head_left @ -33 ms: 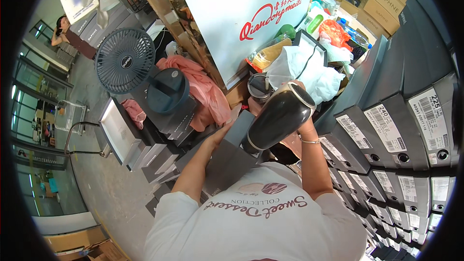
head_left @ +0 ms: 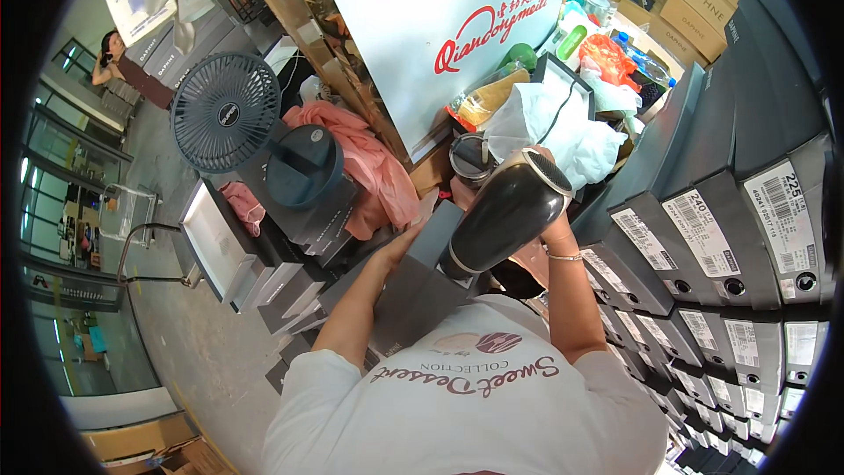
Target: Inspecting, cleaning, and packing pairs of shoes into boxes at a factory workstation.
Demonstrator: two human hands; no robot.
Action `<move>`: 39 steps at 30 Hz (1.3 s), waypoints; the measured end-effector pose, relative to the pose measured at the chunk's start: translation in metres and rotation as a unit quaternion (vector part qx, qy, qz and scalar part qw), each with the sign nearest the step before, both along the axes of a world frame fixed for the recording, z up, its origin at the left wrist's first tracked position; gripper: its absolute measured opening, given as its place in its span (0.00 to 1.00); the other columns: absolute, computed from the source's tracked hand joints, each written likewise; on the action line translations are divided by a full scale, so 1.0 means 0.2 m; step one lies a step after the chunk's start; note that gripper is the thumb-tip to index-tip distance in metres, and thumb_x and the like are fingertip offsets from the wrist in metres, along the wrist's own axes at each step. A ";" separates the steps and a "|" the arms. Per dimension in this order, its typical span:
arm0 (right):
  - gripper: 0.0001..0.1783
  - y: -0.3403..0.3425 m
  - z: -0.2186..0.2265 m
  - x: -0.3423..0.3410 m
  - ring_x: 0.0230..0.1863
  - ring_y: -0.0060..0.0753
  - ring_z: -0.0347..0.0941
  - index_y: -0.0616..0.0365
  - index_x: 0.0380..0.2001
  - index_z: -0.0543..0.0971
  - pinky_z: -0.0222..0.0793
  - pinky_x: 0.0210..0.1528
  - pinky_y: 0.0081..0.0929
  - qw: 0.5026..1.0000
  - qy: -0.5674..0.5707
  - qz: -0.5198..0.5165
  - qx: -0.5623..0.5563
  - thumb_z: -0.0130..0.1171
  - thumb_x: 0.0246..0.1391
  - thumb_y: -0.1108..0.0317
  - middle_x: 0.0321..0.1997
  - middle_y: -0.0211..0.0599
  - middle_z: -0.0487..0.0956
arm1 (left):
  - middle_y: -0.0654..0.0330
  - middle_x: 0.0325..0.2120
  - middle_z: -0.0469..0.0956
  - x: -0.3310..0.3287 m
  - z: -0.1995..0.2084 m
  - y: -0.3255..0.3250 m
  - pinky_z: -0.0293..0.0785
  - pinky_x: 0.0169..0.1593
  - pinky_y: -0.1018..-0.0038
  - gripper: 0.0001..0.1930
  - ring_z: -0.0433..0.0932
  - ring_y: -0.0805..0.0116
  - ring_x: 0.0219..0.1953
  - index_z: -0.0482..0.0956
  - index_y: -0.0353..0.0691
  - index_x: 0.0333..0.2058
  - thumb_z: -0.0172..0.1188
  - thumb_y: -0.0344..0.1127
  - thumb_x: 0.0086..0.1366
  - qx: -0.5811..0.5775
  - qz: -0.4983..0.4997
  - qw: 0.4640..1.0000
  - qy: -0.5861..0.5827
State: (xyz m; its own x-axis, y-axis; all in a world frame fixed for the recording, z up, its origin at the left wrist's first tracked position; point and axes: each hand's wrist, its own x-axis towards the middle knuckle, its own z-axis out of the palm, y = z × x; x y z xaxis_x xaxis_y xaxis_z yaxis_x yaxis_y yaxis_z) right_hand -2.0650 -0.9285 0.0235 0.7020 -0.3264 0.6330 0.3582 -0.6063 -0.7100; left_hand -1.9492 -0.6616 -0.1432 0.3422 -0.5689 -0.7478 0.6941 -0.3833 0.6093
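Note:
A large black hair dryer (head_left: 505, 211) with a silver-rimmed back end lies slantwise in front of my chest. My right hand (head_left: 556, 230) is closed on it from the right side; the dryer's body covers most of the fingers and the handle. Its nozzle points down at a pale label (head_left: 464, 280) on a dark grey shoe box (head_left: 409, 303), close to the surface. My left hand (head_left: 403, 242) holds this box along its left side, with the fingertips by the far edge. A lidded tumbler (head_left: 472, 158) stands just beyond the dryer.
Stacked grey shoe boxes (head_left: 703, 237) wall in the right side. At the left, a dark fan (head_left: 227, 114) stands beside pink cloth (head_left: 374, 163) on more boxes. A white panel (head_left: 422, 26) rises ahead. Another person (head_left: 141, 75) is far left, past a trolley (head_left: 130, 211).

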 end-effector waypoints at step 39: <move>0.15 -0.05 -0.19 -0.07 0.40 0.46 0.68 0.62 0.35 0.74 0.66 0.42 0.34 0.996 0.068 -0.048 -0.044 0.59 0.39 0.75 0.36 0.42 0.71 | 0.56 0.55 0.67 -0.09 0.29 0.05 0.64 0.56 0.72 0.37 0.68 0.66 0.54 0.62 0.41 0.60 0.46 0.64 0.63 -0.076 -0.027 0.985 -0.153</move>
State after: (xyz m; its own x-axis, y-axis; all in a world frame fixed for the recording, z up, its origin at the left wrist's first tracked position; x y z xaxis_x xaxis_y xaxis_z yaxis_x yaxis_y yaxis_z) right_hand -2.0789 -0.9386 -0.0153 0.7514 -0.3428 0.5638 0.2005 -0.6954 -0.6900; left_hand -1.9677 -0.6507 -0.0850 0.5053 -0.6893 -0.5191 0.4502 -0.3026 0.8401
